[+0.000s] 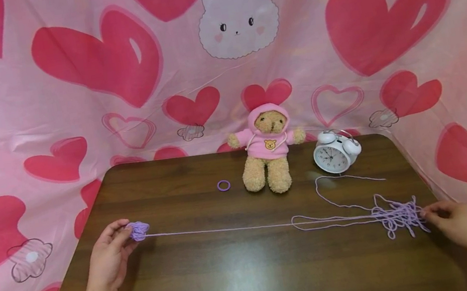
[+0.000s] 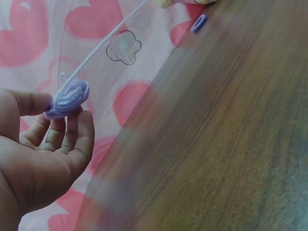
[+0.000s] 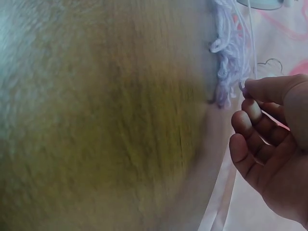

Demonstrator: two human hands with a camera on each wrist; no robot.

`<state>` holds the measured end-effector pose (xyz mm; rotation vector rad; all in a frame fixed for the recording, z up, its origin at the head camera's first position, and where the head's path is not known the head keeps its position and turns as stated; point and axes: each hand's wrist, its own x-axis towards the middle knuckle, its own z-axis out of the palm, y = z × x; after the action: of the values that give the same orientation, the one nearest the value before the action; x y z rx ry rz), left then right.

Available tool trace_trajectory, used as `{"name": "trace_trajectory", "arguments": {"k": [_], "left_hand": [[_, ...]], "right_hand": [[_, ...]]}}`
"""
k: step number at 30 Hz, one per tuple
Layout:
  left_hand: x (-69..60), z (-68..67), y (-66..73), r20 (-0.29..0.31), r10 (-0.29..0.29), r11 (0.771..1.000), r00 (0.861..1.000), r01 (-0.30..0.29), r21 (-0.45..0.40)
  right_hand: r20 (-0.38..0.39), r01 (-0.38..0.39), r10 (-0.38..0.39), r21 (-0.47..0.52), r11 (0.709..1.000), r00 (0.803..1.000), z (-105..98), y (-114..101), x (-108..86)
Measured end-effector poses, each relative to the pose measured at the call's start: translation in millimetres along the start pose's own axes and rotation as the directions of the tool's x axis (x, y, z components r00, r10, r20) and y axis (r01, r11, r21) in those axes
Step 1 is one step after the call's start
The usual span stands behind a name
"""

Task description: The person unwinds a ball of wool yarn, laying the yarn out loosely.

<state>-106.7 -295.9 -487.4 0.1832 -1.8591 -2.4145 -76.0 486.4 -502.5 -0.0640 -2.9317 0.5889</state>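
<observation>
A small wound ball of lilac yarn is pinched between the thumb and fingers of my left hand, above the table's left side. In the left wrist view the ball shows its wraps, with one strand leading away from it. That strand runs nearly straight across to a loose tangle of the same yarn at the right. At the tangle's right edge my right hand pinches yarn between thumb and forefinger. In the right wrist view the other fingers of this hand are loosely bent.
A teddy bear in a pink hoodie sits at the back of the brown table. To its right stands a white alarm clock, with a loose yarn end lying before it. A purple ring lies left of the bear.
</observation>
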Motion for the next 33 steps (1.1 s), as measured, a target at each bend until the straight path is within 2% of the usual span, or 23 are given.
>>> {"name": "trace_trajectory", "arguments": {"k": [8, 17, 25, 33], "left_hand": [[0.5, 3.7, -3.8, 0.021, -0.006, 1.000, 1.000, 0.006, 0.002], [0.8, 8.2, -7.1, 0.010, -0.014, 1.000, 1.000, 0.014, -0.006], [1.9, 12.6, -7.3, 0.013, -0.021, 1.000, 1.000, 0.021, 0.020], [4.9, 21.0, -7.9, 0.016, -0.029, 1.000, 0.999, 0.029, 0.003]], "right_hand": [[0.034, 0.038, -0.037, -0.007, 0.999, 0.999, 3.9, 0.3, 2.4], [-0.003, 0.061, -0.061, 0.040, 0.997, 0.998, -3.4, -6.8, 0.7], [-0.051, 0.046, -0.044, 0.045, 0.998, 0.998, -9.9, -13.7, 0.7], [-0.072, 0.039, -0.033, 0.077, 0.996, 0.997, 1.8, -32.4, 6.2]]}}
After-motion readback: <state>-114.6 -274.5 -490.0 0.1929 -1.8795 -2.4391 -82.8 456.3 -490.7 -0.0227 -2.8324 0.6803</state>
